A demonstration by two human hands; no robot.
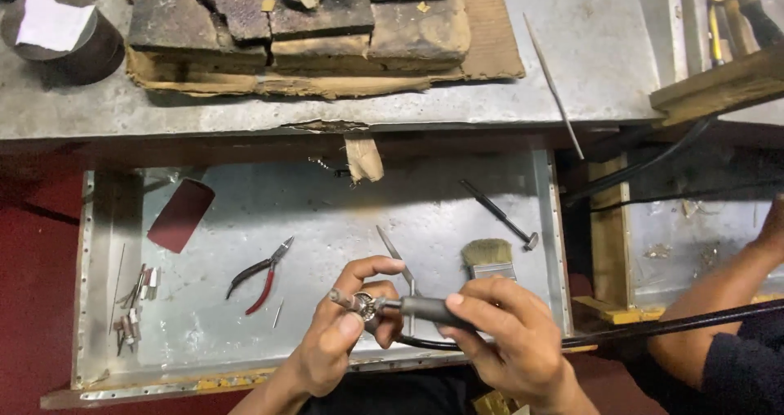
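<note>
At the frame's lower centre, my right hand is gripping the stiff rotary handpiece; my left hand is pinching a tiny, easily dropped ring.

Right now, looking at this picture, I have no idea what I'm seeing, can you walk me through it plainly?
There is one picture, from a camera on a person's head, looking down at their bare hands. The right hand holds a dark rotary handpiece on a black flexible cable. The left hand pinches a small metal piece at its tip. Below lies a metal tray with red-handled pliers, a brush, a small hammer, tweezers and a dark red sheet. Charred blocks sit on the bench above. Another person's arm shows at right.
</note>
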